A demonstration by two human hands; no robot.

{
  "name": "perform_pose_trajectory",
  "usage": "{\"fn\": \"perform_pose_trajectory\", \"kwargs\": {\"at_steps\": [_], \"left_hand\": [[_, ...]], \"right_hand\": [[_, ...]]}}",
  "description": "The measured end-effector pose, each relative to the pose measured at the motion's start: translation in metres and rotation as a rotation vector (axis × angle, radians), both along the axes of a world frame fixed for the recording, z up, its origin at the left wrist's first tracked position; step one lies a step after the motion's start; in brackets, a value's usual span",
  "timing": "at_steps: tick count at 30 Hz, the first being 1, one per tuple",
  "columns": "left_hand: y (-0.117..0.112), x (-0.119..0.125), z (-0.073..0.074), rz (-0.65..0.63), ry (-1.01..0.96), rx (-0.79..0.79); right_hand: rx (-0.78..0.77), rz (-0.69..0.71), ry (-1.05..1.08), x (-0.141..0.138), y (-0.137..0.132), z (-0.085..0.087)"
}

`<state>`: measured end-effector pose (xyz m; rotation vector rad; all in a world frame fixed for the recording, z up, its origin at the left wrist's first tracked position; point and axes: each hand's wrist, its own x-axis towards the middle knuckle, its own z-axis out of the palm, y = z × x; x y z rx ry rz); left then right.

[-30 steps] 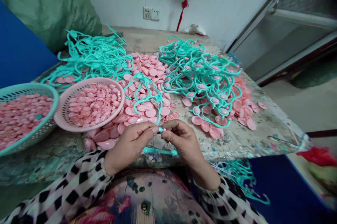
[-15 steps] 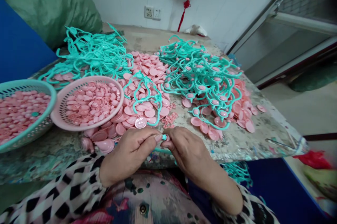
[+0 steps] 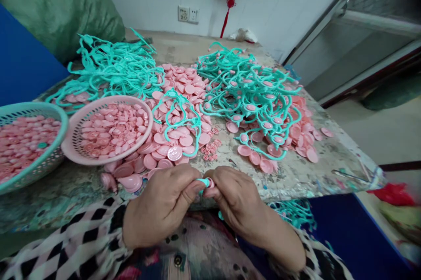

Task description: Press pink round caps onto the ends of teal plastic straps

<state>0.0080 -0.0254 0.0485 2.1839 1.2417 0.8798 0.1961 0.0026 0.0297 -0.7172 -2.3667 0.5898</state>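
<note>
At the table's front edge my left hand [image 3: 164, 203] is closed, pinching a teal toy stethoscope tube [image 3: 204, 181] close to its end. My right hand [image 3: 240, 201] is closed on a small pink earpiece [image 3: 211, 182], which sits at the tube's tip. How far it is pushed on cannot be seen. Most of the tube is hidden by the hands. Just beyond them lie several little pink rings [image 3: 210, 150]. A single teal stethoscope frame [image 3: 179, 113] rests on pink discs [image 3: 184, 80] in the middle.
A pink basket [image 3: 74, 155] and a teal basket [image 3: 49, 163], both holding pink parts, stand at the left. Plain teal tubes [image 3: 112, 65] are heaped behind them. At the right lies a heap of teal stethoscopes with pink pieces [image 3: 250, 91]. A thin tool [image 3: 350, 176] lies near the right corner.
Both hands have come slightly lower, towards my body, still together on the tube and earpiece. The view has shifted a little. The piles look the same.
</note>
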Motion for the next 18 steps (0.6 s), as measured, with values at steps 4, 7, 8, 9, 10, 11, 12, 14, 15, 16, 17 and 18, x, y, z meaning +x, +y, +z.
{"fn": "perform_pose_trajectory", "kwargs": {"at_steps": [4, 7, 8, 9, 10, 11, 12, 14, 15, 16, 17, 18], "left_hand": [[-0.006, 0.003, 0.003, -0.017, -0.022, 0.048], [-0.008, 0.004, 0.005, -0.036, -0.034, 0.071], [-0.008, 0.005, 0.005, -0.043, -0.036, 0.070], [-0.008, 0.005, 0.005, -0.049, -0.035, 0.068], [-0.008, 0.005, 0.005, -0.053, -0.031, 0.063], [-0.007, 0.005, 0.006, -0.054, -0.022, 0.056], [-0.007, 0.005, 0.006, -0.058, -0.010, 0.047], [-0.006, 0.005, 0.007, -0.071, 0.024, 0.020], [-0.006, 0.004, 0.007, -0.079, 0.040, 0.007], [-0.005, 0.004, 0.007, -0.083, 0.055, -0.007], [-0.005, 0.004, 0.008, -0.085, 0.066, -0.018], [-0.005, 0.003, 0.008, -0.082, 0.076, -0.027]], "right_hand": [[-0.016, 0.025, 0.039, 0.002, -0.005, 0.003], [-0.023, 0.022, 0.015, 0.004, -0.008, 0.006], [-0.021, 0.023, 0.005, 0.005, -0.009, 0.008], [-0.019, 0.026, -0.006, 0.006, -0.009, 0.009], [-0.018, 0.027, -0.016, 0.006, -0.010, 0.011], [-0.018, 0.031, -0.026, 0.007, -0.010, 0.013], [-0.021, 0.034, -0.037, 0.007, -0.009, 0.014], [-0.021, 0.041, -0.059, 0.008, -0.009, 0.017], [-0.017, 0.044, -0.068, 0.009, -0.008, 0.018], [-0.013, 0.048, -0.075, 0.009, -0.008, 0.018], [-0.013, 0.051, -0.081, 0.009, -0.007, 0.018], [-0.014, 0.052, -0.085, 0.010, -0.007, 0.018]]}}
